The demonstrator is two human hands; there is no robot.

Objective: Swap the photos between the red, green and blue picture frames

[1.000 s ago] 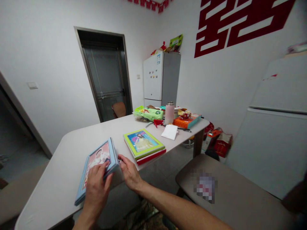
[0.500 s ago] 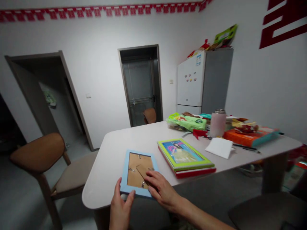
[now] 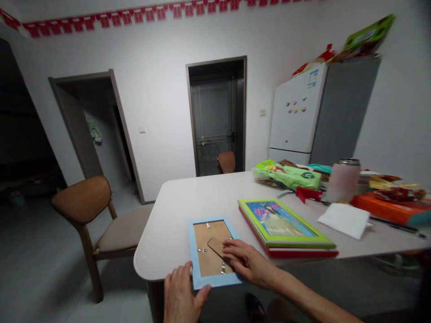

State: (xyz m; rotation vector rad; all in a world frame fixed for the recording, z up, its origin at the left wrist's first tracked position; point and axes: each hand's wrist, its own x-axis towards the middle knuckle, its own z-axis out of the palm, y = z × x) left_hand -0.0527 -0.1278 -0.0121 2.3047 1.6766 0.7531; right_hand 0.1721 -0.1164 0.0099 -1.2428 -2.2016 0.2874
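A light blue picture frame (image 3: 198, 249) lies face down at the near edge of the table, its brown backing board showing with small metal clips and a slanted stand leg. My left hand (image 3: 183, 291) grips its lower left corner, the thumb at the bottom border and the fingers along the left side. Over the right part of the backing, my right hand (image 3: 251, 262) has its fingers bent onto the stand leg; the fingertips partly hide it. Just right of that, a green picture frame (image 3: 286, 220) with a picture of a figure in a pale dress rests on a red frame (image 3: 303, 253).
Farther right on the table (image 3: 175, 197) are a folded white paper (image 3: 346, 220), a pink bottle (image 3: 343, 181), a green packet (image 3: 289, 175), a red item (image 3: 308, 194) and an orange box (image 3: 387, 208). A chair (image 3: 84, 202) stands at the left.
The view has swung left, so everything sits farther right. My left hand's fingers lie closer together at the blue frame's corner. My right hand stays on the backing.
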